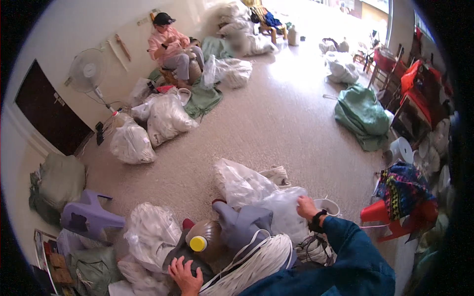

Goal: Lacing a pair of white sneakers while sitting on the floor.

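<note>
My right hand (307, 207), a dark band at its wrist, is closed on the edge of a clear plastic bag (281, 204). My left hand (186, 277) rests with fingers spread on dark grey cloth, close to a brownish plastic jug (211, 235) with a yellow cap (198, 243). Grey cloth (244, 223) lies between the jug and the bag. A thick bundle of long white strips (259, 261) stretches across in front of me, partly under my right sleeve. Beyond the clear bag lies another filled plastic bag (242, 182).
Stuffed bags (152, 234) and a purple stool (91, 214) are at left. A red stool (400, 217) with patterned cloth and a green sack (363, 116) stand at right. Across the floor, a person (173, 47) sits among bags near a fan (88, 70).
</note>
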